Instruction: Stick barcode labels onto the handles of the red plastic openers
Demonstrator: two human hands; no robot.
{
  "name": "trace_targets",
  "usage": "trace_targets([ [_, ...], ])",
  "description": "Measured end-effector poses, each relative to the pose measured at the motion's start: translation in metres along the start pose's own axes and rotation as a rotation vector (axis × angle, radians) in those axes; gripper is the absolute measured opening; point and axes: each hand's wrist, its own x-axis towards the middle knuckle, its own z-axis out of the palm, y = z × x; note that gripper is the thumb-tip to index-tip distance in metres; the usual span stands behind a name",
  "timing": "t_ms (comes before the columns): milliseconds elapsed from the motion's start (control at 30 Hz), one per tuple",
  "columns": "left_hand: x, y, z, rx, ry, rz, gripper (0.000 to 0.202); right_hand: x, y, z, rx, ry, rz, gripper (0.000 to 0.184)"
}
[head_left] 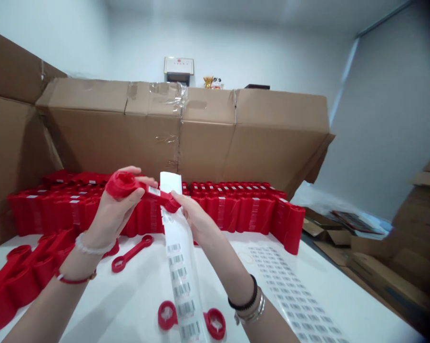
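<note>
My left hand [111,209] is wrapped round one rolled end of a red double roll [125,183], raised above the table. A flat strip joins its two ends and carries a small white label [154,191]. At the other end, my right hand [195,214] is closed, thumb on top and the fingers beneath partly hidden. A long white strip of barcode labels [179,274] passes behind that end and runs down toward me. Whether my right fingers also grip the strip cannot be made out. Under the strip lies a red bar with ringed ends [215,324].
Labelled red rolls [220,214] stand in rows at the back before a large cardboard box [129,138]. More red rolls [25,276] lie at left, near a loose red ringed bar [132,253]. A barcode sheet [290,290] lies at right; cartons [379,271] stand beyond the table.
</note>
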Motion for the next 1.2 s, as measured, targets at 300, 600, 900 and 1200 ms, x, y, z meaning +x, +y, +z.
trace_targets([
  [300,0.001,0.014,-0.021,0.004,-0.071,-0.031,0.035,0.006,-0.001,-0.017,-0.070,-0.001,0.030,0.046],
  [600,-0.003,0.002,-0.001,1.406,-0.341,0.422,0.042,0.003,-0.005,-0.027,-0.501,0.227,-0.176,0.047],
  [900,0.002,-0.016,0.012,1.454,-0.504,0.133,0.018,0.006,0.001,-0.030,-0.720,0.207,-0.205,0.038],
  [1200,0.015,-0.030,0.023,1.437,-0.595,-0.085,0.017,0.008,-0.007,-0.058,-0.813,0.248,-0.091,0.059],
])
